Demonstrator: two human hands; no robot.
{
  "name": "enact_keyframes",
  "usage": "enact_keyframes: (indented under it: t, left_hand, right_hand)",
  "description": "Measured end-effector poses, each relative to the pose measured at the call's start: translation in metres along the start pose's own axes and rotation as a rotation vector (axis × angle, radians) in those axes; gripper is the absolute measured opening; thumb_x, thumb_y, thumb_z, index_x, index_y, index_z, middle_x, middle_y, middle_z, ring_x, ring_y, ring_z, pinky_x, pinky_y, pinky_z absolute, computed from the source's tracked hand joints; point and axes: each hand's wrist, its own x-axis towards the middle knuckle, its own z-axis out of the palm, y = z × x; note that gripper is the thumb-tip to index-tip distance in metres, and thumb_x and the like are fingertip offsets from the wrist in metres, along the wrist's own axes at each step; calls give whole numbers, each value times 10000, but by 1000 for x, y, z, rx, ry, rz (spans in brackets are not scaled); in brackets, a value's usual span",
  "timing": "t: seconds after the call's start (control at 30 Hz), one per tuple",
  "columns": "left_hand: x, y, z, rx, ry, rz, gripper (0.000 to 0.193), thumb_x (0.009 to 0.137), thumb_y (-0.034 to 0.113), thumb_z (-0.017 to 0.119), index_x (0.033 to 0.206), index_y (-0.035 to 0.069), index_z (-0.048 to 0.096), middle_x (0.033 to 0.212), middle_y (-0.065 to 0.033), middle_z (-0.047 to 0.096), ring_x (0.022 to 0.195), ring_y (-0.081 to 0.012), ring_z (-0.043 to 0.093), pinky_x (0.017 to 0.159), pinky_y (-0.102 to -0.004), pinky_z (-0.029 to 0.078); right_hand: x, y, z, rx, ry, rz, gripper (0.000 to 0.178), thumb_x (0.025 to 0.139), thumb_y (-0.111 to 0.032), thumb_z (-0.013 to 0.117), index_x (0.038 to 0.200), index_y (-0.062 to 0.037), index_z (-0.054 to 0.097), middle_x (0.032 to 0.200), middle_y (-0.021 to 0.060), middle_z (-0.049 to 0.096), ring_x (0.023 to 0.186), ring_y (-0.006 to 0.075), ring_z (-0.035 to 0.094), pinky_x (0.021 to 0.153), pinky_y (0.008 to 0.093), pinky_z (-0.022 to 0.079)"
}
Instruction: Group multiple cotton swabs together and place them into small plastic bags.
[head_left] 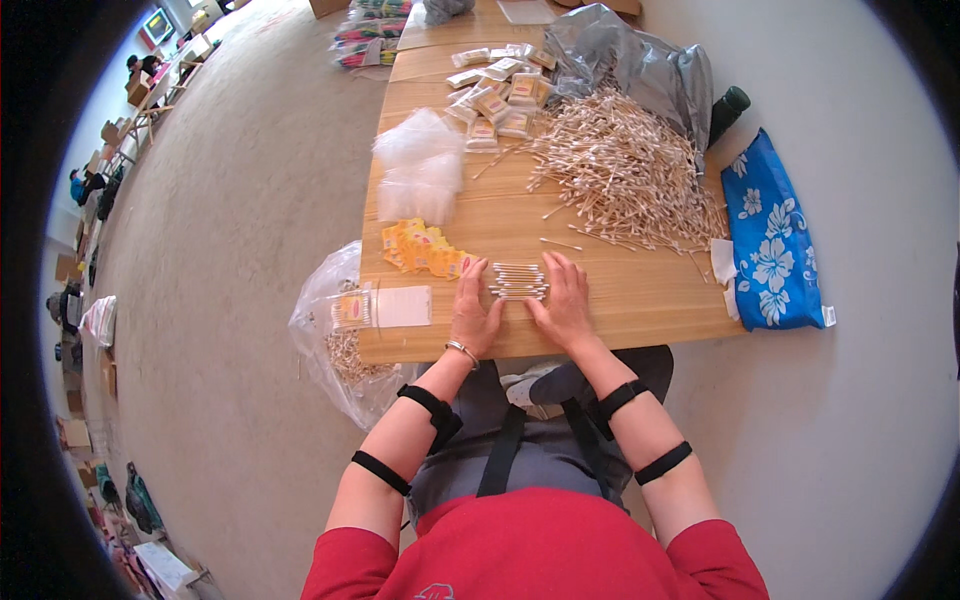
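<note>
A small row of cotton swabs (518,281) lies side by side on the wooden table, between my two hands. At its left ends rests my left hand (474,312), fingers stretched forward and thumb apart. My right hand (563,302) flanks the right ends in the same way, fingers extended and thumb toward the swabs. Neither hand is wrapped round anything. Just beyond my left fingertips is a spread of orange-yellow printed cards (425,248). A big heap of loose cotton swabs (625,165) covers the table ahead to the right, and one stray swab lies between it and my hands.
Clear plastic bags (418,165) lie at the left, with filled swab packets (495,95) behind them. A grey plastic bag (640,55) backs the heap. At right is a blue flowered bag (772,240). A pack of swabs (351,310) and white card (404,306) sit by the left edge.
</note>
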Motion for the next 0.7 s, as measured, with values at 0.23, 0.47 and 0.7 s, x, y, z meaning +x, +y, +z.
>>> enact_keyframes:
  t: [0.23,0.47,0.7]
  left_hand:
    - [14,-5,5,-599,56,-315,488,895,-8,457,1370,-16,342,1404,-164,377,1321,-258,349,1082,-343,294]
    - [24,-9,24,-421,38,-291,468,1007,251,346,1390,-18,326,1410,-161,382,1332,-235,330,1099,-326,246]
    - [21,-26,27,-672,55,-341,543,1007,368,322,1389,-19,320,1429,-159,353,1342,-235,314,1107,-333,234]
  right_hand:
    - [9,12,27,378,137,137,575,755,-29,585,1297,-2,397,1327,191,413,1263,343,368,1079,402,265]
    - [17,6,50,819,169,370,478,871,-13,444,1338,30,354,1406,164,366,1337,251,310,1107,350,228]
    - [23,-14,50,812,210,266,446,870,-34,443,1310,29,402,1384,178,397,1324,266,330,1102,355,236]
